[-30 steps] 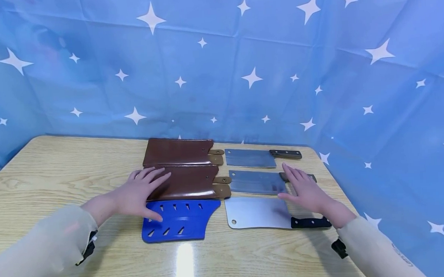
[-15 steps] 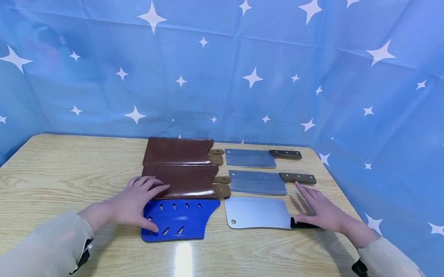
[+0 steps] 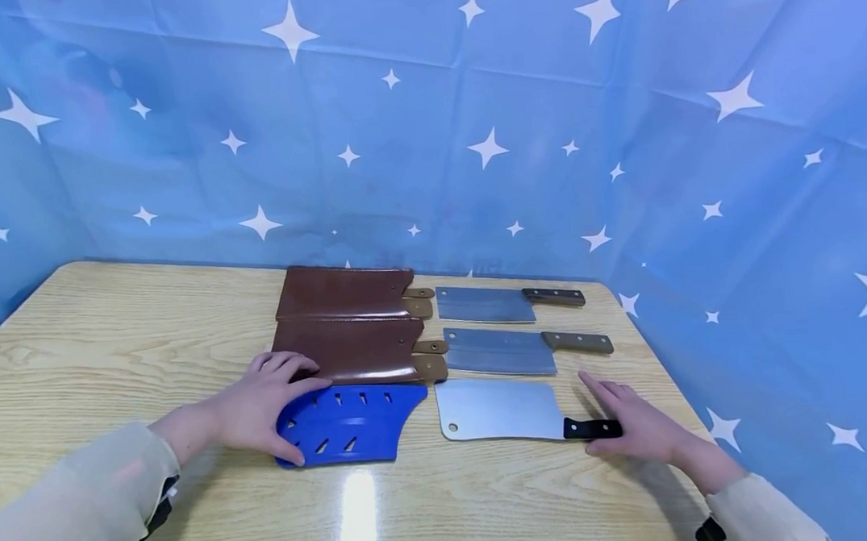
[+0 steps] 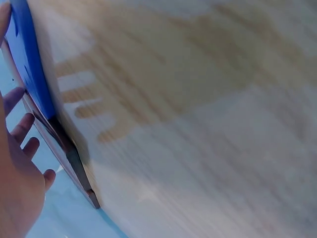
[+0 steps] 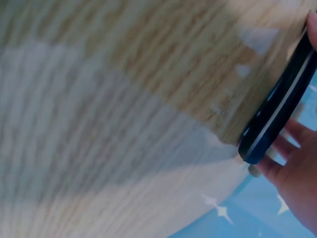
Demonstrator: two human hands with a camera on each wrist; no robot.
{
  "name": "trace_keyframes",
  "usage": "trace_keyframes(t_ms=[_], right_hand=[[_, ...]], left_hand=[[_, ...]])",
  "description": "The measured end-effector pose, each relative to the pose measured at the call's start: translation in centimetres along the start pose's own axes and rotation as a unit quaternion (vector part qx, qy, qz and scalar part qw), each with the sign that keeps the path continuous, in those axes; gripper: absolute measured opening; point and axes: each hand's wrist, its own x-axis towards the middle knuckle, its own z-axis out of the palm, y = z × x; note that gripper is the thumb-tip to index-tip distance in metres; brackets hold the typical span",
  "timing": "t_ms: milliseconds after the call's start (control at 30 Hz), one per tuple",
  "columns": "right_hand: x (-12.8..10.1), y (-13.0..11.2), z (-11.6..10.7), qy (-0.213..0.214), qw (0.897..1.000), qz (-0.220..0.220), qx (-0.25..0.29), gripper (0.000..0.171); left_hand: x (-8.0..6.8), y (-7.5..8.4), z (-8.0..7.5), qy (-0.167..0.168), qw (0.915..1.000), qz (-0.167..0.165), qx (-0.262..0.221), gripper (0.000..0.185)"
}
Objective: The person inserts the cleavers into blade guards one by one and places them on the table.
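Head view shows my left hand curling round the blue sheath's near-left edge, while my right hand rests on the black handle of the cleaver lying beside it; whether those fingers clasp, I cannot tell. I'd wrap that handle firmly and keep fingers off the blade.

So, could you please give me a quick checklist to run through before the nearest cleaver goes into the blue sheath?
1. Left hand steadies the blue sheath, thumb at its near edge: ok.
2. Right hand on the cleaver's black handle: touching its end; a closed grip cannot be told.
3. Fingers off the cleaver blade: ok.
4. Sheath mouth faces the blade: cannot tell.
5. Gap between sheath and blade clear on the table: ok.
6. Neighbouring cleaver and brown sheath apart from the path: close by, judged ok.
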Motion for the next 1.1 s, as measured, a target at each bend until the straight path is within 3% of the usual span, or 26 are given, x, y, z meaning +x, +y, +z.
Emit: trace_keyframes(t_ms=[233,333,633,933,1100], right_hand=[[0.3,0.6,-0.6,-0.012,0.999,-0.045,0.024,0.036],[0.3,0.9,-0.7,-0.015,0.996,-0.064,0.061,0.021],[-0.3,1.9,-0.8,-0.034,0.983,-0.102,0.145,0.018],[-1.1,2.0,-1.5,-0.023,0.984,-0.042,0.169,0.019],[-1.6,1.8,-2.8,-0.004,0.98,-0.061,0.191,0.022]], left_hand=[[-0.3,0.4,0.3,0.014,0.9997,0.02,0.009,0.099],[-0.4,0.6,0.2,0.0,0.9999,0.014,0.002,0.101],[-1.2,1.7,0.2,-0.04,0.9987,-0.004,-0.033,0.108],[-1.2,3.1,0.4,-0.048,0.9934,-0.048,-0.093,0.11],[-1.3,3.2,-0.4,-0.06,0.9865,-0.051,-0.143,0.104]])
